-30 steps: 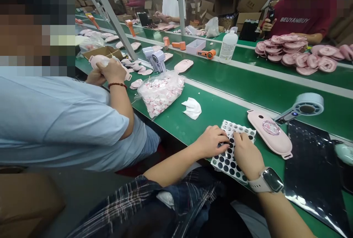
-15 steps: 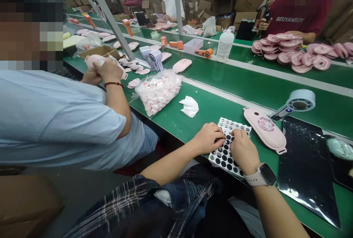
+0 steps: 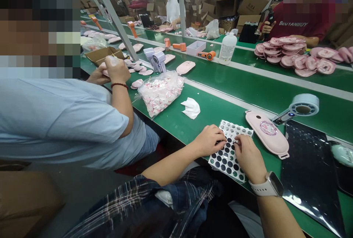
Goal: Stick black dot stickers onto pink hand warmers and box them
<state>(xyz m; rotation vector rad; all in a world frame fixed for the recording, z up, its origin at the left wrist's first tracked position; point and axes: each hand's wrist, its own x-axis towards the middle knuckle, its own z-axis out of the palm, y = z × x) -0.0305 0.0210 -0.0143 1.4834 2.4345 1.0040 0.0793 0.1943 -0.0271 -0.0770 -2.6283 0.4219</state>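
A white sheet of round black stickers (image 3: 226, 154) lies at the front edge of the green table. My left hand (image 3: 211, 139) rests on its left side, fingers curled and fingertips gripping it near the middle. Over the right half of the sheet, my right hand (image 3: 249, 157) pinches a small black sticker (image 3: 235, 142) between thumb and forefinger. Some circles at the top of the sheet are bare. Just beyond my right hand lies a pink oval case (image 3: 267, 134) with a cartoon emblem and a dark dot near its far end.
A light-blue handheld fan (image 3: 299, 107) stands behind the case, beside a glossy black sheet (image 3: 310, 173). Left of my hands are a white scrap of paper (image 3: 191, 108) and a bag of small pieces (image 3: 161, 93). A co-worker in a blue shirt (image 3: 63, 120) sits close at left.
My right hand has drawn slightly right and lifted, and a dark sticker now shows in its pinch. My left hand stays on the sheet. The view has shifted a little.
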